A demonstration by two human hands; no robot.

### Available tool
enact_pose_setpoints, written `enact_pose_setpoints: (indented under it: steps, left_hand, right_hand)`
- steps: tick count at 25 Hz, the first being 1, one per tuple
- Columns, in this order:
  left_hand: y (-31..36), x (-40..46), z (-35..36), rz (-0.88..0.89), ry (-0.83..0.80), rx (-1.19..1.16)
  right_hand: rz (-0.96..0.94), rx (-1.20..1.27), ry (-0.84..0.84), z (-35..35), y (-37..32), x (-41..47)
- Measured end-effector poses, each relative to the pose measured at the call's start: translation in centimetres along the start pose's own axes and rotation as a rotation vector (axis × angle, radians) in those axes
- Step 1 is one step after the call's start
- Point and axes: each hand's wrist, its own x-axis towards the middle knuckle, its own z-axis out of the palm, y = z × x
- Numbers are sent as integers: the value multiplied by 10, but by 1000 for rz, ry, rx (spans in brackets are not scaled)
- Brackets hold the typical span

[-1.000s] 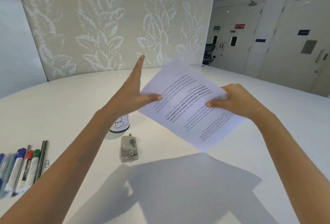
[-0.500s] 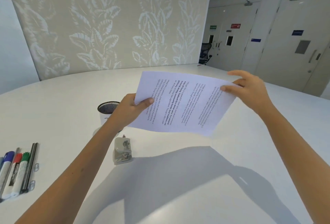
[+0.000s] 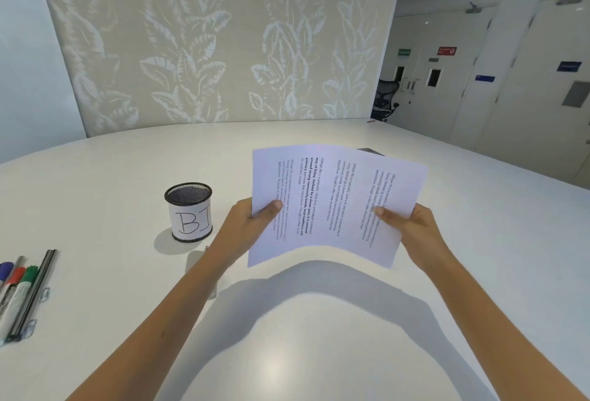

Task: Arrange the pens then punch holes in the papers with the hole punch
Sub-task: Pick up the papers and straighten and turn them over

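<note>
I hold printed white papers above the white table, turned sideways so the text runs vertically. My left hand pinches their left edge and my right hand pinches the right edge. The sheets fan slightly apart at the top. The grey hole punch lies on the table under my left forearm, mostly hidden. Several markers and pens lie in a row at the table's left edge.
A black mesh pen cup with a white label marked "BI" stands left of my left hand. Paper clips lie beside the pens. A dark flat object peeks out behind the papers. The round white table ends near the patterned wall.
The papers have been rotated from a tilted diagonal to a sideways hold, and lowered. My left hand, first flat against the edge, now pinches it. The view shifted, uncovering the cup and hiding the punch.
</note>
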Motion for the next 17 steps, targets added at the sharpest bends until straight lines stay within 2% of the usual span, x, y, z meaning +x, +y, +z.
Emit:
enact_pose_setpoints:
  steps: [7,12,17]
  left_hand:
    - [-17,-13,20,-124,41,-171]
    - [-8,-7,22,-149,203,-275]
    - [-24,-12,26,-269,195,-217]
  right_hand:
    - [92,-11,53,11,28,-3]
    - [62,25,70,15,23,4]
    - [147,-5,27,12,47,-10]
